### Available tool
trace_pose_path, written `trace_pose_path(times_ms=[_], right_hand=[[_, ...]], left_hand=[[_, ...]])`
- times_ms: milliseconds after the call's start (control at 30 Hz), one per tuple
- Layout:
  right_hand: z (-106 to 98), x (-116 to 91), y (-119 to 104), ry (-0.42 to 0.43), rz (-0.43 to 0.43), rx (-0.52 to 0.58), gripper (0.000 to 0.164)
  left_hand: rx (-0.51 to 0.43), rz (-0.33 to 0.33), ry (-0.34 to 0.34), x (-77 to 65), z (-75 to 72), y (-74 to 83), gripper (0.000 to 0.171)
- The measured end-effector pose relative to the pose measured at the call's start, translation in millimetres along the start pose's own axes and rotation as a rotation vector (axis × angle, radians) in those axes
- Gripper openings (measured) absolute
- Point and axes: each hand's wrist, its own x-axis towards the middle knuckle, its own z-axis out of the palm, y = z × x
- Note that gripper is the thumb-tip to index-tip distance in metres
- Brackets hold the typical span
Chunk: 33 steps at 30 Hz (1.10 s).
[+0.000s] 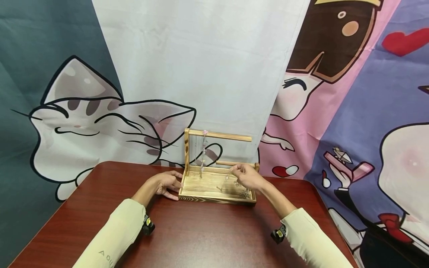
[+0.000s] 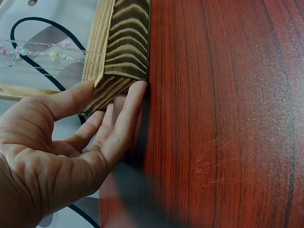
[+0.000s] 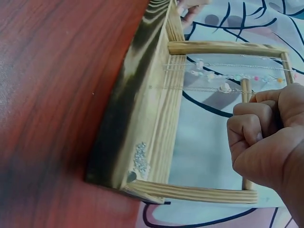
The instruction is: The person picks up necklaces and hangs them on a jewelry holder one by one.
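My left hand (image 1: 166,184) grips the left end of a wooden jewelry stand (image 1: 197,182), thumb at the upper corner and fingers along the side wall in the left wrist view. Over the stand's tray, at the right, my right hand (image 1: 248,176) pinches a thin silver chain (image 1: 223,182) between thumb and forefinger, the other fingers curled in. That chain hangs down toward the tray floor and carries a small white bead (image 3: 224,88). A colorful beaded chain (image 1: 203,149) and a thin plain chain (image 1: 196,147) hang from the upper bar (image 1: 228,136) on its left part.
A small heap of silver chain (image 1: 245,194) lies in the tray's right front corner. Behind the right hand runs a shorter, lower bar (image 1: 226,162). The stand sits near the back edge of a reddish-brown table (image 1: 214,230), before a printed cloth backdrop (image 1: 207,67).
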Motion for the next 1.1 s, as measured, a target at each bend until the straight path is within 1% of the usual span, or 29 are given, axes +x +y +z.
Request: trace_pose_path(times_ms=[200, 433, 700, 1033, 1100], right_hand=[[-9, 0, -8, -0.014, -0.023, 0.021, 0.034], [-20, 0, -20, -0.017, -0.026, 0.026, 0.04], [-32, 0, -31, 0.002, -0.048, 0.022, 0.035], [-44, -2, -42, 0.066, -0.08, -0.041, 0.041], [-46, -2, -45, 0.067, -0.087, -0.046, 0.042]], left_hand=[[0.003, 0.001, -0.006, -1.0, -0.3, -1.3, 0.061], [0.003, 0.003, -0.007, -3.1, -1.4, -1.7, 0.061], [0.005, 0.003, -0.008, -4.1, -0.5, -0.6, 0.061], [0.01, 0.002, -0.004, -2.9, 0.9, 1.5, 0.06], [0.01, 0.001, -0.004, -3.0, 1.2, 1.7, 0.06]])
